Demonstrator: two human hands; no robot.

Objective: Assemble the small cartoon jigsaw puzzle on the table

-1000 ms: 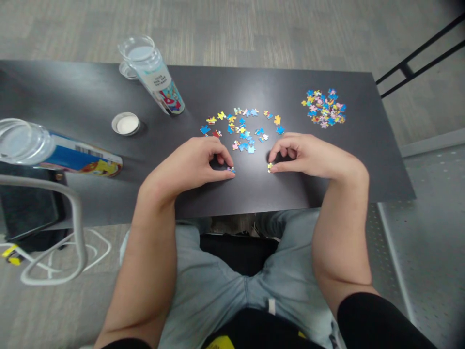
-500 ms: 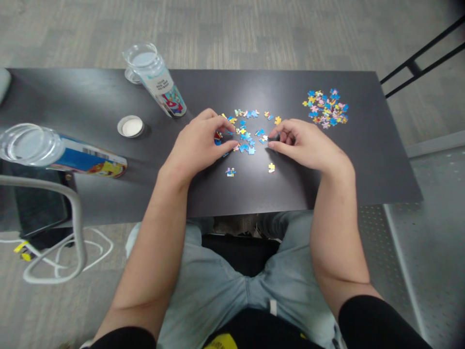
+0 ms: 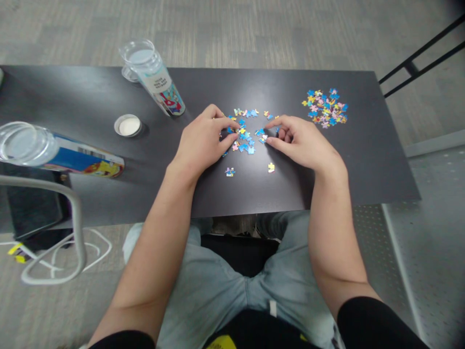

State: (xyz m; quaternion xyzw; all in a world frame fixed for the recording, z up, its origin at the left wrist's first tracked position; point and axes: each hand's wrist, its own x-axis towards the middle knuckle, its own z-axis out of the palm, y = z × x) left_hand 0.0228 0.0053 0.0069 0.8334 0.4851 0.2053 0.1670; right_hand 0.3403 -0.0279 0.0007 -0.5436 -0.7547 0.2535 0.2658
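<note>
Several small jigsaw puzzle pieces, mostly blue and yellow, lie joined or close together on the dark table between my hands. At their left edge is my left hand, its thumb and forefinger apart at the pieces; its palm hides some of them. My right hand has its thumb and forefinger apart beside a small group of blue and pinkish pieces, the tips at their right edge. Its other fingers are curled. Nearer to me lie a purple-blue piece and a yellow piece, each alone.
A heap of loose puzzle pieces lies at the table's right. On the left are a clear jar with a printed label, a second jar and a white-lined lid. A pale curved bar stands at the near left.
My left hand has moved slightly right, its fingertips further over the joined pieces. My right hand has shifted a little left and away from me, closer to the small group.
</note>
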